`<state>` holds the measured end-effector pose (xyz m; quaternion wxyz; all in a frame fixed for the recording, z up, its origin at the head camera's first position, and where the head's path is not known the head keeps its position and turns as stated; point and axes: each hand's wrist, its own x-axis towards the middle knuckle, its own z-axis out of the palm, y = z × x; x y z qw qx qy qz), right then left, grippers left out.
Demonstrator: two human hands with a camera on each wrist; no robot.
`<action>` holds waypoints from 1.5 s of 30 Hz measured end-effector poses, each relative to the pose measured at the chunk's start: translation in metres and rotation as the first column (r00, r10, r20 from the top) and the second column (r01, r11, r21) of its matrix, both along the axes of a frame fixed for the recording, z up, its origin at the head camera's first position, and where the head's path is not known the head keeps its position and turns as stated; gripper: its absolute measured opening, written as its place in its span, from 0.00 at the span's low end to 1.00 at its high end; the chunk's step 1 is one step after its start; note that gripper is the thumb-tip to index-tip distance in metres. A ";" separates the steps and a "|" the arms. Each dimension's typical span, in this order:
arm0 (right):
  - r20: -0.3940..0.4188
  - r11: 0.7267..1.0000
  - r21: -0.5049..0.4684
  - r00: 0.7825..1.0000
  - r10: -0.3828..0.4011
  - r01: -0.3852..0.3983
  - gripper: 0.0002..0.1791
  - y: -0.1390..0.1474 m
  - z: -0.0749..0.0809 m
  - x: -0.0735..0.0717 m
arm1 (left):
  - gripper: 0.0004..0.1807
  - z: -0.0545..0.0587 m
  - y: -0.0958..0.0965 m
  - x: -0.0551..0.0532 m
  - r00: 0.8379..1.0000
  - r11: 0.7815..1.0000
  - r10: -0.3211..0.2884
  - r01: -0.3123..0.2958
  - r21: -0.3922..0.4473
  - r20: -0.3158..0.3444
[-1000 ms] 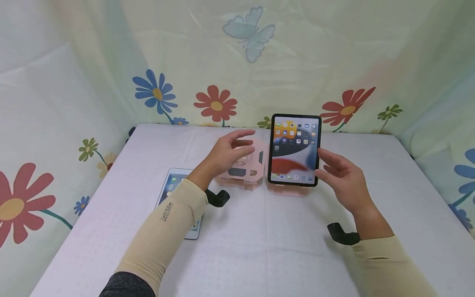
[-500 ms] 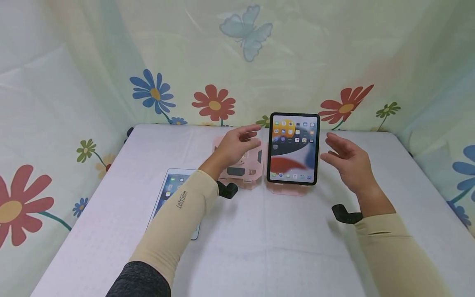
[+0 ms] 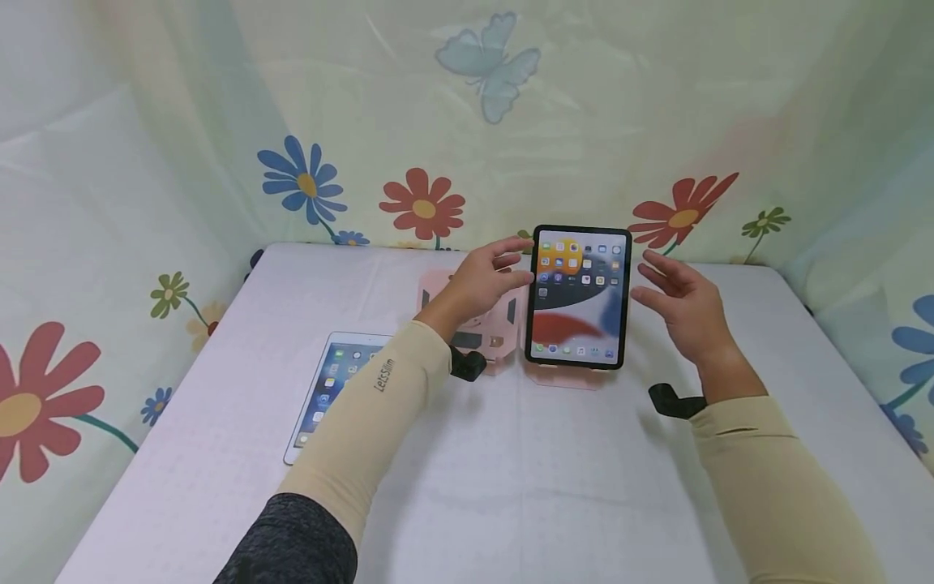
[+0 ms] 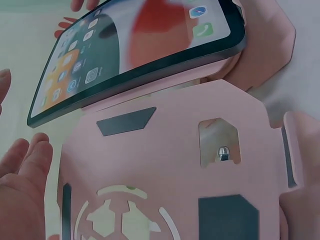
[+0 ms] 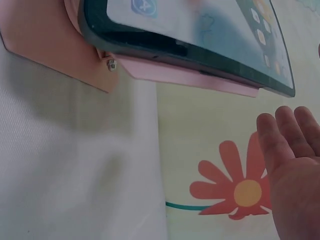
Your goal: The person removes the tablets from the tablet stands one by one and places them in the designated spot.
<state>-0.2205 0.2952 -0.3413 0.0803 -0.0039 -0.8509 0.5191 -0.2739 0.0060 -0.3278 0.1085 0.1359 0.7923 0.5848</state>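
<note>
A black-rimmed tablet (image 3: pixel 580 316) with its screen lit leans upright on a pink stand (image 3: pixel 565 375). My left hand (image 3: pixel 485 280) hovers at its left edge, fingers extended; in the left wrist view the fingers (image 4: pixel 32 155) are apart from the tablet (image 4: pixel 145 45). On the other side, my right hand (image 3: pixel 682 312) hovers just off the right edge with straight fingers, and the right wrist view has a gap between them and the tablet (image 5: pixel 200 55). A second pink stand (image 3: pixel 503 324), with cut-outs and dark pads, stands behind my left hand, partly hidden by it.
A white-rimmed tablet (image 3: pixel 328 389) lies flat at the left, partly under my left forearm. White cloth covers the table (image 3: pixel 584 487). A flowered curtain (image 3: pixel 350 81) hangs behind and at both sides.
My right hand has left the tablet's right edge and shifted slightly up and right. My left hand has moved right, from over the second stand to the tablet's left edge.
</note>
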 end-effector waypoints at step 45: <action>0.070 0.994 -0.102 0.996 0.046 -0.039 0.34 -0.007 -0.006 -0.041 | 0.32 0.004 0.031 -0.025 0.995 0.999 0.007 -0.004 -0.034 0.103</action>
